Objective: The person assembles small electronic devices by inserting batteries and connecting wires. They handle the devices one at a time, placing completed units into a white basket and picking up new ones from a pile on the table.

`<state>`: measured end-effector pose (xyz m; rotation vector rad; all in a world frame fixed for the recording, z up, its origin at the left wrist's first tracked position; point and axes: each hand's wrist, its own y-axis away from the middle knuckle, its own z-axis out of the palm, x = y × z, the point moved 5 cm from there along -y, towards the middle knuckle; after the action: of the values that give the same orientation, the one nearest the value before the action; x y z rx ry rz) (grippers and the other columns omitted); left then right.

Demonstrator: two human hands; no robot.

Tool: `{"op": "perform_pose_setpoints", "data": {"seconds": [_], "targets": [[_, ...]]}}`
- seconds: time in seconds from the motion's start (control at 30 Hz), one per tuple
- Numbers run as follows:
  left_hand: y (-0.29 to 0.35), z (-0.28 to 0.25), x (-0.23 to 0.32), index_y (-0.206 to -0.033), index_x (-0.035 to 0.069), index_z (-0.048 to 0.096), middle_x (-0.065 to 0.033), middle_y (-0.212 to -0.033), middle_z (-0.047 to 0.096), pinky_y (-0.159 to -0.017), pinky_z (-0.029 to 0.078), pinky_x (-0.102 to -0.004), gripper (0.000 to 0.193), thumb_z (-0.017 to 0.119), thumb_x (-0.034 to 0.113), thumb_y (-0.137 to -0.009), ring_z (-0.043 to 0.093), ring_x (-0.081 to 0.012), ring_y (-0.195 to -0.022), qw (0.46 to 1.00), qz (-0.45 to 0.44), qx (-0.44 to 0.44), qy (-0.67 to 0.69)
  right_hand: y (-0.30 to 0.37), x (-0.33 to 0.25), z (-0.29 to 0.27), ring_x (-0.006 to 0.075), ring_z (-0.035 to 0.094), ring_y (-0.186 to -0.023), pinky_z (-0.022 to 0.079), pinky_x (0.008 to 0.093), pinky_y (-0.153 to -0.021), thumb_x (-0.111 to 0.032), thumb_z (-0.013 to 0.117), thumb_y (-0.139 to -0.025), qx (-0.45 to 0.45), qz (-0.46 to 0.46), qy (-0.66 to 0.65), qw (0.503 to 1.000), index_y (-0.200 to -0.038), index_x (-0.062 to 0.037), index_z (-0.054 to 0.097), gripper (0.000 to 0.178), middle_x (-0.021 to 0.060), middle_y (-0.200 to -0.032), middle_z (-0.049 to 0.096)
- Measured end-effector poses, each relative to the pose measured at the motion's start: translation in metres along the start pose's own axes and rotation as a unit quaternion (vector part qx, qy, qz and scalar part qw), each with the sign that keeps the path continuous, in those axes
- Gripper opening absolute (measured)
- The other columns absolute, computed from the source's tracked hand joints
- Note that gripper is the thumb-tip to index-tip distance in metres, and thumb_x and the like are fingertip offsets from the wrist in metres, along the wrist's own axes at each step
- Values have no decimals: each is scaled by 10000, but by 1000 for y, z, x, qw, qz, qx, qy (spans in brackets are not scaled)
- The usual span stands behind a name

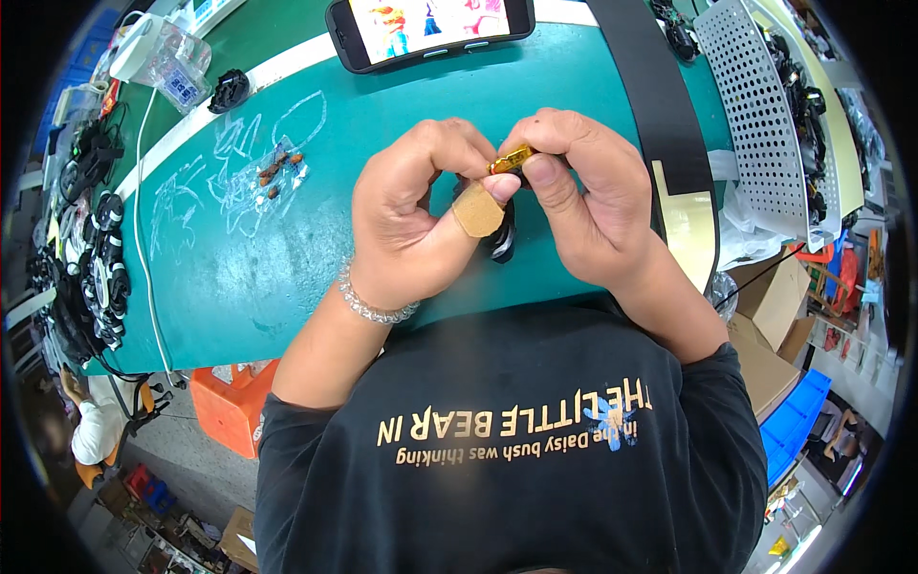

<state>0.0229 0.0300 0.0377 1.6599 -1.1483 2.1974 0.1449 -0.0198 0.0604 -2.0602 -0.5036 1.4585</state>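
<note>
I count two hands (pixel 406 210), one gold piece (pixel 513 160), one phone (pixel 430 29), one bracelet (pixel 368 307), perhaps one orange stool (pixel 228 407)

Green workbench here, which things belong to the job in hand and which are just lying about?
Likely the job:
small gold-coloured piece, pinched by left hand and right hand
possibly the partly hidden dark item beneath

Likely unrelated:
smartphone
small brown pieces
round black item
</note>
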Motion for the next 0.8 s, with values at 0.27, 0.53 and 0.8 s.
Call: {"op": "perform_pose_setpoints", "data": {"seconds": [0.27, 0.53, 0.8], "targets": [[-2, 2, 13, -884, 20, 533, -56, -717, 572, -492, 428, -229, 205, 671, -23, -739, 521, -119, -576, 985, 122, 27, -120, 1, 3, 5, 241, 559, -639, 438, 298, -571, -1, 509, -859, -29, 23, -94, 995, -943, 23, 537, 92, 113, -759, 578], [0, 0, 15, -913, 29, 532, -53, -702, 565, -450, 397, -221, 245, 662, -54, -722, 500, -125, -518, 969, 156, 50, -185, 2, 3, 7, 236, 569, -682, 461, 292, -585, 18, 508, -845, -10, -25, 24, 999, -984, 23, 557, 147, 124, -821, 591], [5, 0, 21, -923, 38, 527, -62, -656, 525, -469, 345, -304, 301, 636, -107, -683, 470, -200, -498, 943, 247, 59, -217, 1, -5, 16, 259, 585, -774, 492, 309, -646, 41, 604, -705, 24, -38, 78, 996, -1039, 16, 579, 336, 126, -906, 602]]}}
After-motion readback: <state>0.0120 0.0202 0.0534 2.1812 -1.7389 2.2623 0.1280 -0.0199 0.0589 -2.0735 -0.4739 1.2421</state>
